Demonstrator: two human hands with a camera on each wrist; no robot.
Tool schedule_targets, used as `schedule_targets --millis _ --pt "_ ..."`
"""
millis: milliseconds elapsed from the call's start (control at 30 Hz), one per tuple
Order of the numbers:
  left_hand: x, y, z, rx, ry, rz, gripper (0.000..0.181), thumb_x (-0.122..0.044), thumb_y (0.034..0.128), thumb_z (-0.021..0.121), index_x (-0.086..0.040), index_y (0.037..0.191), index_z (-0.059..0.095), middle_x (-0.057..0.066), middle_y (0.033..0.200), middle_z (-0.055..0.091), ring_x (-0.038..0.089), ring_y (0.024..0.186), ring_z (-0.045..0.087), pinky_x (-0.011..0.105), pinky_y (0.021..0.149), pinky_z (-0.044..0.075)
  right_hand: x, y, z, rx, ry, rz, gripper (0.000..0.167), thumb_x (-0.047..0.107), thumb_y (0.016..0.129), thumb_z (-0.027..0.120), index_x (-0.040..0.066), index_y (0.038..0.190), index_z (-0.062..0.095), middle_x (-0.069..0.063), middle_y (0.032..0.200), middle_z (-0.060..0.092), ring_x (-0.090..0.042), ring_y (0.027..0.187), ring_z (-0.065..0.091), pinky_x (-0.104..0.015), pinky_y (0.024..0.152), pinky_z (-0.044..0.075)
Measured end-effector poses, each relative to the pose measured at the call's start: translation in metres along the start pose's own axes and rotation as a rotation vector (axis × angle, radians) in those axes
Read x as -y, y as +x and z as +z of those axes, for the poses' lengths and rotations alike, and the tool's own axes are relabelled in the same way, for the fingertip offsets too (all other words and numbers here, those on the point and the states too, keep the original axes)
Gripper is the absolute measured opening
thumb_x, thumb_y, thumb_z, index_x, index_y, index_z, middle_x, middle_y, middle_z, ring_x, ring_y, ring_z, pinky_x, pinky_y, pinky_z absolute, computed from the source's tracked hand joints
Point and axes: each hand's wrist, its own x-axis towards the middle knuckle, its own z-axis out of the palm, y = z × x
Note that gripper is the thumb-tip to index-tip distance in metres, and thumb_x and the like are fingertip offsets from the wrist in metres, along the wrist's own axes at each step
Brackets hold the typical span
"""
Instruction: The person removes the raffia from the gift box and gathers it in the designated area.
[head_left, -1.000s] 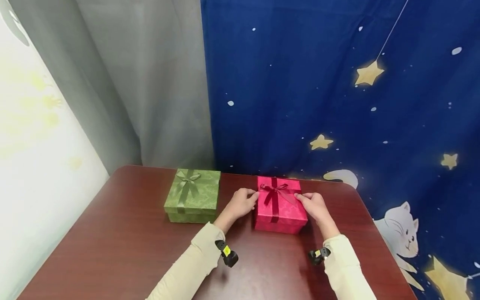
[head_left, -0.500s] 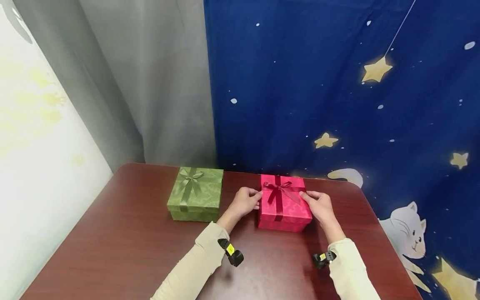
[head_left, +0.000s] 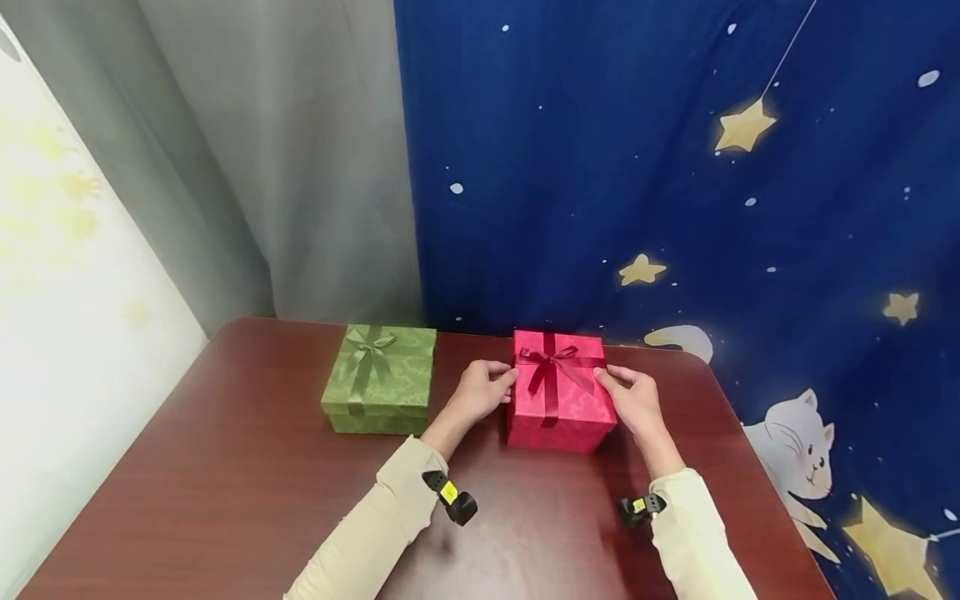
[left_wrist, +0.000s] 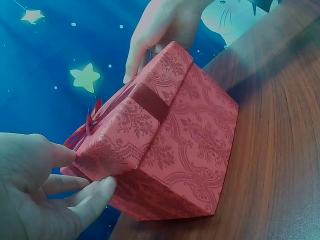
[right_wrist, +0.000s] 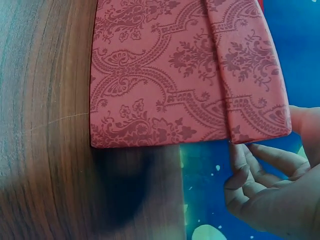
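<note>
A red patterned gift box [head_left: 558, 435] with a dark red ribbon and bow stands on the table, its lid [head_left: 581, 402] on. At the lid's left side my left hand [head_left: 482, 392] pinches the edge, thumb above and fingers below the rim. From the right side my right hand [head_left: 633, 402] grips the lid's edge in a similar way, thumb on top. The left wrist view shows the left fingers [left_wrist: 92, 202] under the lid [left_wrist: 127, 127]. In the right wrist view, fingers [right_wrist: 245, 167] curl up beneath the lid's rim [right_wrist: 255, 80].
A green gift box [head_left: 386, 379] with a matching bow stands left of the red one. Both are near the back edge of the brown wooden table [head_left: 225, 500]. A grey curtain [head_left: 330, 167] and a blue star-patterned curtain [head_left: 540, 208] hang behind.
The head view has shifted slightly. Both hands keep their hold on the red box's lid, and I cannot tell that it has lifted. The green box stays put.
</note>
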Motion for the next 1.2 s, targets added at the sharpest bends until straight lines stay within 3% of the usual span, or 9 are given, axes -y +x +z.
schedule_targets --millis 167,333,467,600,767,900,967,1100,1200 --pt "-0.011 -0.008 -0.002 -0.005 0.005 0.086 0.034 -0.011 0.1026 0.064 0.013 0.126 0.065 0.023 0.102 0.074 0.028 0.079 0.075 0.034 0.074 0.062 0.007 -0.008 -0.010 -0.033 -0.035 -0.089 0.053 0.029 0.102 0.067 -0.007 0.140 0.060 -0.028 0.133 0.064 -0.034 0.120 0.066 -0.021 0.092 0.054" --pt "-0.022 -0.033 -0.007 0.024 0.032 0.262 0.046 -0.018 0.0965 0.074 0.004 0.136 0.064 0.015 0.109 0.073 0.024 0.090 0.074 0.028 0.078 0.060 0.012 -0.034 -0.034 -0.038 0.084 -0.209 0.052 0.019 0.098 0.072 -0.008 0.141 0.058 -0.019 0.122 0.072 -0.005 0.100 0.071 -0.013 0.081 0.054" --pt "-0.024 -0.058 -0.016 0.153 -0.093 0.358 0.054 -0.010 0.0905 0.080 0.002 0.139 0.061 0.015 0.115 0.068 0.020 0.098 0.069 0.030 0.088 0.058 0.010 -0.064 -0.061 0.119 0.235 -0.336 0.057 0.001 0.095 0.071 -0.009 0.147 0.049 0.007 0.113 0.072 0.001 0.098 0.069 -0.016 0.082 0.056" --pt "-0.018 -0.086 -0.032 0.299 -0.110 0.472 0.051 -0.003 0.0862 0.083 -0.002 0.133 0.064 0.011 0.115 0.069 0.020 0.104 0.068 0.040 0.097 0.056 0.003 -0.094 -0.079 0.336 0.229 -0.507 0.059 -0.015 0.086 0.072 -0.004 0.141 0.055 0.007 0.114 0.074 -0.008 0.099 0.071 -0.021 0.084 0.057" --pt "-0.005 -0.117 -0.043 0.433 0.183 0.772 0.037 -0.005 0.0831 0.083 -0.016 0.115 0.066 -0.003 0.110 0.070 0.012 0.105 0.067 0.034 0.098 0.054 -0.008 -0.135 -0.088 0.483 -0.006 -0.686 0.041 -0.005 0.078 0.085 0.017 0.109 0.069 0.000 0.108 0.071 -0.015 0.098 0.067 -0.028 0.083 0.056" --pt "0.008 -0.130 -0.040 0.339 0.541 1.123 0.030 -0.010 0.0755 0.081 -0.017 0.101 0.067 -0.007 0.103 0.065 0.007 0.097 0.063 0.022 0.090 0.050 -0.018 -0.157 -0.085 0.478 -0.266 -0.863 0.050 -0.002 0.069 0.090 0.030 0.098 0.064 0.007 0.106 0.067 -0.010 0.099 0.062 -0.023 0.085 0.053" --pt "0.017 -0.132 -0.037 0.288 0.688 1.227 0.028 -0.013 0.0744 0.083 -0.019 0.097 0.068 -0.007 0.102 0.064 0.007 0.094 0.061 0.021 0.084 0.048 -0.023 -0.160 -0.081 0.438 -0.389 -0.984 0.054 -0.003 0.063 0.089 0.032 0.096 0.063 0.010 0.106 0.065 -0.008 0.097 0.059 -0.017 0.084 0.050" --pt "0.039 -0.129 -0.030 0.274 0.852 1.276 0.025 -0.012 0.0768 0.086 -0.021 0.094 0.070 -0.007 0.100 0.062 0.009 0.092 0.059 0.024 0.077 0.045 -0.040 -0.157 -0.069 0.335 -0.627 -1.206 0.048 -0.003 0.061 0.082 0.031 0.090 0.063 0.012 0.102 0.060 -0.007 0.090 0.053 -0.017 0.084 0.042" --pt "0.054 -0.128 -0.024 0.291 0.915 1.230 0.022 -0.012 0.0800 0.085 -0.023 0.093 0.071 -0.010 0.099 0.062 0.008 0.095 0.059 0.027 0.080 0.049 -0.054 -0.155 -0.061 0.328 -0.787 -1.235 0.040 0.003 0.066 0.083 0.030 0.089 0.063 0.013 0.100 0.057 -0.007 0.088 0.050 -0.021 0.081 0.043"
